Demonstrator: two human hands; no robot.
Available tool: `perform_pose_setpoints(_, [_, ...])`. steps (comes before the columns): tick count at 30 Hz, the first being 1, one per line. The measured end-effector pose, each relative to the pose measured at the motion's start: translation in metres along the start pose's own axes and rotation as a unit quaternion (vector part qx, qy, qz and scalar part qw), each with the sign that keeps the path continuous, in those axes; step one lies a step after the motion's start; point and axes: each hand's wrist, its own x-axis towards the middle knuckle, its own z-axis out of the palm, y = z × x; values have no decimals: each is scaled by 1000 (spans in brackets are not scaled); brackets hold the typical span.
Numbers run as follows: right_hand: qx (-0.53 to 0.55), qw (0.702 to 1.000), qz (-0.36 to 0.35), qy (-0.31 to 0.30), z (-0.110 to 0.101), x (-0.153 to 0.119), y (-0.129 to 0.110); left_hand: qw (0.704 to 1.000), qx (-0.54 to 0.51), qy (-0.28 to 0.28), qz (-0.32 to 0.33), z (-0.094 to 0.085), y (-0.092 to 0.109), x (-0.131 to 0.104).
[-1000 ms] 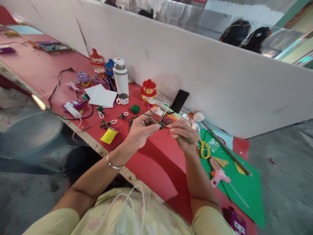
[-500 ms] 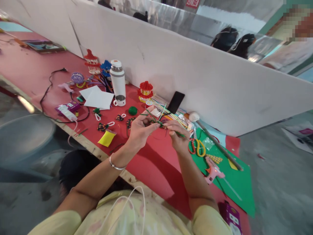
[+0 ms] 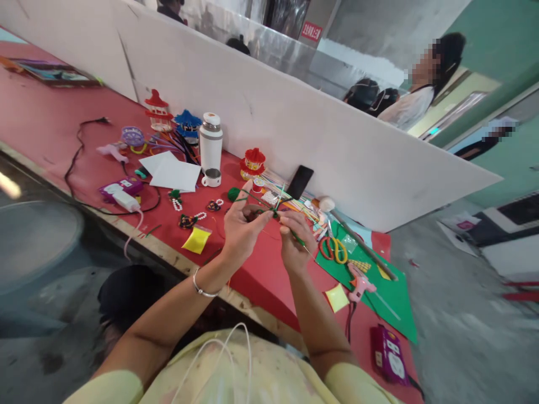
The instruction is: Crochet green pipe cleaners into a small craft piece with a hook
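L hand (image 3: 241, 231) & R hand (image 3: 295, 242) are close together over the red tabletop (image 3: 265, 275), in front of the person's chest. L hand's fingertips are pinched on a small dark green yarn piece (image 3: 275, 213), w/ a green strand running over its raised index finger. R hand is closed round a thin green-and-metal rod (image 3: 300, 241), metal end sticking out on the wrist side; its fingertips are right by the yarn piece, tho whether they touch it can't be told.

Round dark green yarn ball (image 3: 233, 194) lies just beyond L hand. Shiny yellow packet (image 3: 196, 239) is L of it, near multicolour knotted pieces w/ white bead loops (image 3: 186, 220).

Past the hands: black phone (image 3: 300, 182), tilted up nr the white partition (image 3: 337, 134), + a bunch of thin coloured sticks (image 3: 290, 193). White bottle (image 3: 211, 147) stands upright, white metal-lined cup (image 3: 211, 178) at its base.

R of R hand: red- & yellow-handled scissors (image 3: 339, 251) + pink glue gun (image 3: 360, 285) on a flat green sheet (image 3: 389, 303).
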Motion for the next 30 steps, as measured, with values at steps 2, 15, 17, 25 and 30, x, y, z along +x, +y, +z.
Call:
perform_pose_setpoints(2, [28, 999, 14, -8, 7, 0, -2, 1000, 23, -16, 3, -14, 6, 0])
perform_pose_setpoints(15, [-73, 988, -94, 102, 58, -12, -26, 993, -70, -46, -84, -28, 22, -5])
perform_pose_setpoints(17, [-30, 994, -91, 54, 54, -13, -21, 988, -86, -54, -114, -31, 27, -7])
perform_pose_setpoints(25, [41, 996, -32, -75, 16, -10, -4, 975, -86, -97, -180, -44, 38, -9])
perform_pose_setpoints(30, [65, 993, -33, -90, 4, -11, 1, 976, -80, -89, -181, -42, 35, -7])
